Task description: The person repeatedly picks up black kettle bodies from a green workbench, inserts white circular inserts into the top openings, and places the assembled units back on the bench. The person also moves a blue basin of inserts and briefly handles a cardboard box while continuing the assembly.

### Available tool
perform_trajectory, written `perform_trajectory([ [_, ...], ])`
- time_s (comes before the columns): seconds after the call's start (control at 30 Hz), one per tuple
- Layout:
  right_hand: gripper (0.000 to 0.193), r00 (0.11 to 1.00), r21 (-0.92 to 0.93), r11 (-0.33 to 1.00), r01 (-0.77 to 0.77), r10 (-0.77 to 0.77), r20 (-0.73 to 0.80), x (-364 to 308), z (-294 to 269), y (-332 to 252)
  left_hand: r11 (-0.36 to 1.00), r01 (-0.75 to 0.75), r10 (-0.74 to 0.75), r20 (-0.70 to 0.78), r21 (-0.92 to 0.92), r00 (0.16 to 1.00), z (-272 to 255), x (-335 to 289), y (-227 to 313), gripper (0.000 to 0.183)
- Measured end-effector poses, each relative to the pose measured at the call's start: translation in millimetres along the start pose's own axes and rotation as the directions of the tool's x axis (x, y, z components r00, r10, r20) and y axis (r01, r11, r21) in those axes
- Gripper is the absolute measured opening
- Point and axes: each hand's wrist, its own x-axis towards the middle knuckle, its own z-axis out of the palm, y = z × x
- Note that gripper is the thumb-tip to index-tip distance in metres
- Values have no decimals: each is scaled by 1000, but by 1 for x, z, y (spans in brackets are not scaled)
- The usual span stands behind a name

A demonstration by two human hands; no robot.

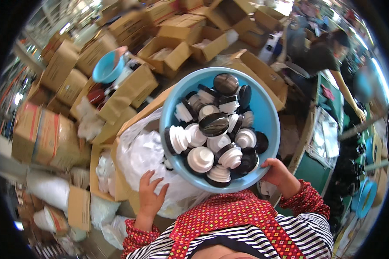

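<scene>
- The right hand (280, 172) grips the near right rim of the blue bowl (263, 108), full of black and white caps (214, 125).
- The left hand (150, 196) rests open on the bag (138, 151) in the box.
- It looks like a carrying step; next, both hands should steady the bowl.

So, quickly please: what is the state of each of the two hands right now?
Left hand: open, fingers spread, resting on the white plastic bag in the carton.
Right hand: closed on the rim of the blue bowl full of black-and-white caps.
</scene>
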Motion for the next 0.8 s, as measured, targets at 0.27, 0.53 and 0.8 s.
perform_trajectory([
  [0.27,27,979,195,964,183,-159,-131,-54,-89,-7,928,-328,341,51,-178,939,116,96,95,78],
  [0.53,35,727,167,821,547,-366,-580,-185,-231,45,693,-709,528,577,132,624,238,186,178,141],
  [0.8,21,457,251,636,730,-182,-871,-238,-339,178,633,-751,340,805,186,486,248,214,199,118],
])
